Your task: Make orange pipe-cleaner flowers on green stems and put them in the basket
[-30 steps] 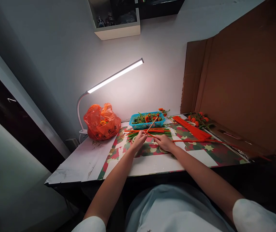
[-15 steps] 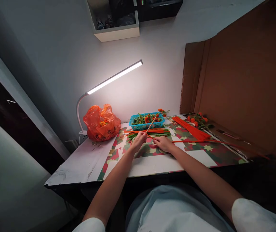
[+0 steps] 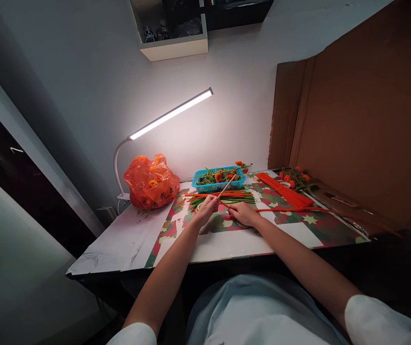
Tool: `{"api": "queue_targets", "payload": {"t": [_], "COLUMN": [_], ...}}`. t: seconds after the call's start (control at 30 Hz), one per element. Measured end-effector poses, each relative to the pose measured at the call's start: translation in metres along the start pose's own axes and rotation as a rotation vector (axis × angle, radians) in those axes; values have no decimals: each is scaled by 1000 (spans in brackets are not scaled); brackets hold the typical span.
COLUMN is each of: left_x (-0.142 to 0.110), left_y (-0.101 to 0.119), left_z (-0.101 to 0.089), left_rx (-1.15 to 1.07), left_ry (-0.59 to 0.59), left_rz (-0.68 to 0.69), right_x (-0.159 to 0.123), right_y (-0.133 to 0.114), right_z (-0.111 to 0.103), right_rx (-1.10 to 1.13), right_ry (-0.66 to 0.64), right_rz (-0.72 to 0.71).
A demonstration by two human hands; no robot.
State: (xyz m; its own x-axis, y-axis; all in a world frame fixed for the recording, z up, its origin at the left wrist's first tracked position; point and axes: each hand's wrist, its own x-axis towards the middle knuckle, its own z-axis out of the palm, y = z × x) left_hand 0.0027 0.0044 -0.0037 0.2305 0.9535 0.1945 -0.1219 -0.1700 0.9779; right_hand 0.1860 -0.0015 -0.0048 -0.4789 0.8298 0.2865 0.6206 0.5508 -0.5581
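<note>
My left hand [image 3: 207, 207] is closed in a pinch on a thin wooden stick [image 3: 227, 186] that slants up toward the blue basket. My right hand [image 3: 242, 212] is closed on a long orange strand [image 3: 299, 210] that trails away to the right across the table. The two hands nearly touch above the patterned red-and-green mat [image 3: 291, 223], where the orange strand meets the stick. Just behind the hands lies a bundle of green and orange stems [image 3: 234, 195].
A blue basket [image 3: 218, 178] of green stems with orange balls stands behind. An orange plastic bag [image 3: 151, 181] sits at the left under a white desk lamp [image 3: 171, 114]. A flat bunch of orange strips [image 3: 282, 191] and orange-ball sprigs [image 3: 294, 177] lie right, beside a tall cardboard sheet [image 3: 356, 124].
Almost nothing has moved: both hands stay at the same spot with the stick and the orange strand; the stick's tilt shifts only slightly.
</note>
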Motion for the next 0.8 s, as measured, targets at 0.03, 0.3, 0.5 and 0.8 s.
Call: {"api": "queue_targets", "payload": {"t": [0.03, 0.3, 0.5, 0.8], "left_x": [0, -13, -21, -20], "left_y": [1, 27, 35, 30], "left_z": [0, -1, 1, 0], "left_rx": [-42, -146, -132, -76], "left_ry": [-16, -199, -385, -358], "left_rz": [5, -77, -193, -196], "right_x": [1, -4, -7, -5], "right_y": [0, 3, 2, 4], "right_z": [0, -22, -32, -30], "right_rx": [43, 727, 889, 736], "right_ry": [-5, -301, -309, -411], "right_rz": [5, 186, 165, 190]}}
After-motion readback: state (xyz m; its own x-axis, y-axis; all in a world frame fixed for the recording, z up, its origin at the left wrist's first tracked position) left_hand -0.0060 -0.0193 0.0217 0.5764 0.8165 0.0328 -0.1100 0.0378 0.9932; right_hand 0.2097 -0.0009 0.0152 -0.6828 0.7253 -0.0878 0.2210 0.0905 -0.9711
